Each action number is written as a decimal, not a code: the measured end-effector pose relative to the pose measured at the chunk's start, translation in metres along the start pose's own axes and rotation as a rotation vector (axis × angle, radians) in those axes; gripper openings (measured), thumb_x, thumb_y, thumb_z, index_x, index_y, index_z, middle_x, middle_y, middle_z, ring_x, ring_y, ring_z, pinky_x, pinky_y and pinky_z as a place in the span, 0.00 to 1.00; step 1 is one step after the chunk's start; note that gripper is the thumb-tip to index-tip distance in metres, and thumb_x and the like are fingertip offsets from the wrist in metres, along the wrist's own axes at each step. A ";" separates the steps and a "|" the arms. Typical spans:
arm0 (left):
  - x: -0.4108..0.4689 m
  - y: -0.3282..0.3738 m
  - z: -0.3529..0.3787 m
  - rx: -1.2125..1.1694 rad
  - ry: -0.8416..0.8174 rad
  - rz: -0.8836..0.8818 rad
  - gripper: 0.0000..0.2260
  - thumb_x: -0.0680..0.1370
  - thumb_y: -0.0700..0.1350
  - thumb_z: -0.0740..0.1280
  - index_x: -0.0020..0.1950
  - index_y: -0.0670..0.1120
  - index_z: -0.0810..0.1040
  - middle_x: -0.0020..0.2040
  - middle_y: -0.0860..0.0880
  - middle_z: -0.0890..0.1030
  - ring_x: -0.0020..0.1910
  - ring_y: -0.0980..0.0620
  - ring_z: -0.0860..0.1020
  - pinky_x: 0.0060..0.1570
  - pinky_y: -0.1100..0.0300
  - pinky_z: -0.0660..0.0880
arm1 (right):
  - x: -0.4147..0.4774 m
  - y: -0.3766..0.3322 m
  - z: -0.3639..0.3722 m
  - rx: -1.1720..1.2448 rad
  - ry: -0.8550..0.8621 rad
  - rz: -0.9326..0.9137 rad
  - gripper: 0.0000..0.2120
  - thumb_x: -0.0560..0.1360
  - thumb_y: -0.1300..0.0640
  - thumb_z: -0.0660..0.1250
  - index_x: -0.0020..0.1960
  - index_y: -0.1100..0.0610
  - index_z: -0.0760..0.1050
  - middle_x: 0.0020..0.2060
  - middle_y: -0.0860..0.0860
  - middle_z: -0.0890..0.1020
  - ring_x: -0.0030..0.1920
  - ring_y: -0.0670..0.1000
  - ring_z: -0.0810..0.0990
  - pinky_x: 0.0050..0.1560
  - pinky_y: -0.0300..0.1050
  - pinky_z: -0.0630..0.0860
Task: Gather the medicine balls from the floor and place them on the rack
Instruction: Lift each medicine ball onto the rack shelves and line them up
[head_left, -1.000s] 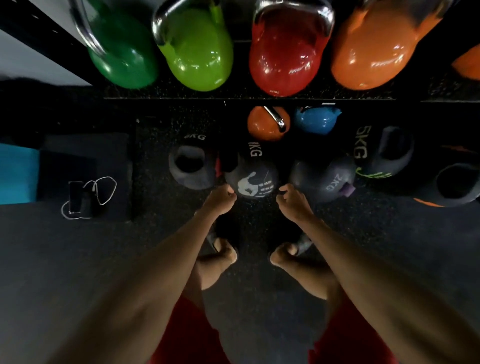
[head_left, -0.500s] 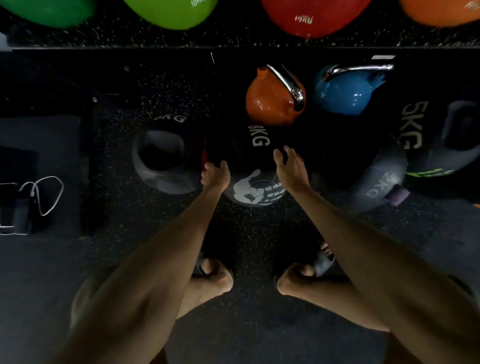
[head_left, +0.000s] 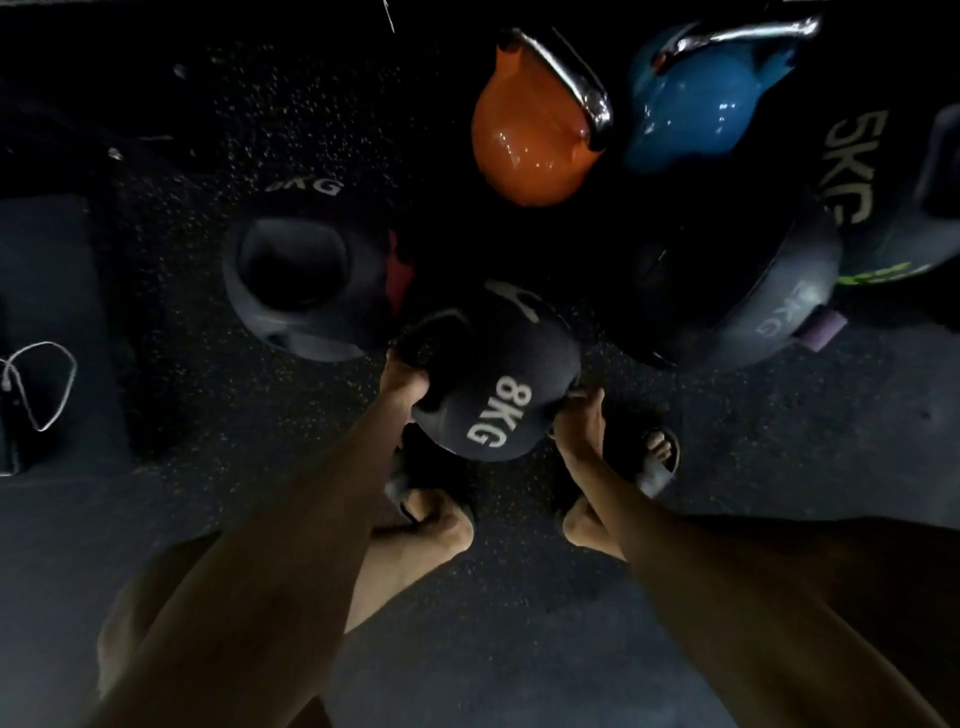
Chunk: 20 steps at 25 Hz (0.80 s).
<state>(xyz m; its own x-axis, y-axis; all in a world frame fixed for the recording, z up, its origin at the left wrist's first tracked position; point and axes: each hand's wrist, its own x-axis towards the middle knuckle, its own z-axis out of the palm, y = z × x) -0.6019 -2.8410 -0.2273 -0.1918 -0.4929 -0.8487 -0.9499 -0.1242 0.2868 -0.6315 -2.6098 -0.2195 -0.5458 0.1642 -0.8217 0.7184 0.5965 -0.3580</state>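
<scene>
left hand (head_left: 402, 371) and right hand (head_left: 579, 421) are gripping opposite sides of the round matte-black 8kg medicine ball (head_left: 493, 384), which is hanging nearer the person than the glossy orange kettlebell (head_left: 524, 140), seemingly off the speckled floor (head_left: 208, 519).

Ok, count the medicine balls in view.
4: the 8KG ball being held, another ball on the floor left of it, a grey ball right of it, a 5KG ball far right. Darkness may hide more.

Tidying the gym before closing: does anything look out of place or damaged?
Nothing looks damaged or spilled. The 2KG ball and 5KG ball lie loose on the floor; the left hand and right hand grip an 8KG ball. A white cable lies loose far left.
</scene>
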 end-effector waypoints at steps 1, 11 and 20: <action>-0.001 -0.007 0.001 0.055 -0.005 0.020 0.23 0.82 0.39 0.60 0.78 0.46 0.63 0.71 0.44 0.72 0.69 0.43 0.72 0.65 0.58 0.68 | 0.001 0.018 0.008 0.068 -0.063 0.091 0.13 0.83 0.49 0.53 0.65 0.49 0.67 0.65 0.57 0.76 0.62 0.62 0.76 0.60 0.62 0.76; 0.019 0.003 0.001 0.367 0.019 0.463 0.24 0.75 0.31 0.65 0.71 0.40 0.71 0.67 0.40 0.77 0.69 0.42 0.73 0.69 0.53 0.69 | 0.032 0.044 0.009 0.387 -0.284 0.218 0.20 0.79 0.49 0.65 0.70 0.45 0.68 0.65 0.51 0.77 0.62 0.55 0.77 0.61 0.60 0.78; 0.072 -0.005 -0.008 0.295 -0.014 0.228 0.12 0.83 0.41 0.62 0.64 0.39 0.78 0.53 0.41 0.81 0.52 0.44 0.80 0.53 0.54 0.74 | 0.070 0.027 0.030 0.369 -0.211 0.219 0.05 0.80 0.62 0.64 0.50 0.57 0.78 0.36 0.49 0.81 0.32 0.45 0.75 0.31 0.37 0.73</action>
<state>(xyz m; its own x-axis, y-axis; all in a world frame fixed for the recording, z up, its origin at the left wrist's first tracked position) -0.6088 -2.8831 -0.2859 -0.4078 -0.4671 -0.7846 -0.9124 0.2419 0.3302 -0.6369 -2.6056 -0.3001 -0.2925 0.0694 -0.9537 0.9328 0.2405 -0.2685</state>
